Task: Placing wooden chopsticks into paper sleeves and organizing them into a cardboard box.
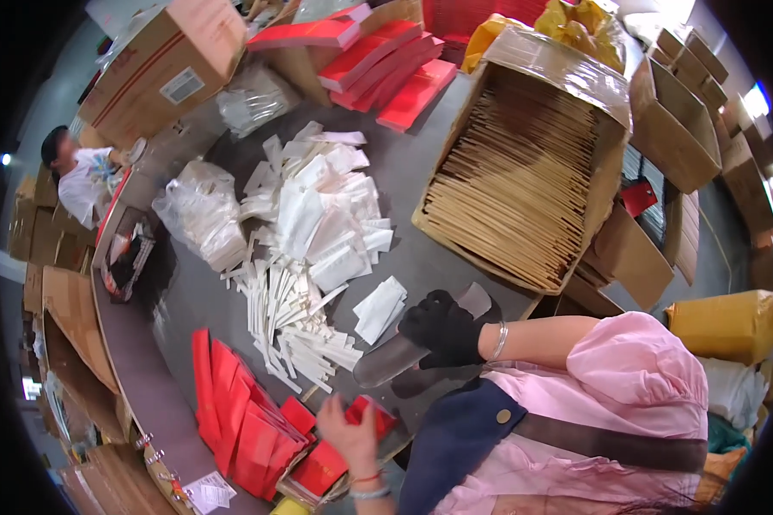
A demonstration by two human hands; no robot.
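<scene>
My left hand (349, 436), bare with a red cord and a bracelet at the wrist, is slightly blurred, its fingers apart over red paper packets (318, 469). Another red packet (378, 415) shows just beyond those fingers; I cannot tell whether they touch it. In a black glove, my right hand (443, 331) closes around a long, dark, flat piece with rounded ends (388, 360), held low over the grey table. Beside it lies a small stack of white paper packets (380, 309). More red packets (240, 416) fan out at the near left.
A heap of white packets (305, 206) and narrow white strips (275, 305) covers mid-table (404, 163). To the right stands an open carton of thin brown sticks (524, 172). Red stacks (386, 69) and a cardboard box (163, 77) stand behind. Another person (82, 176) is at far left.
</scene>
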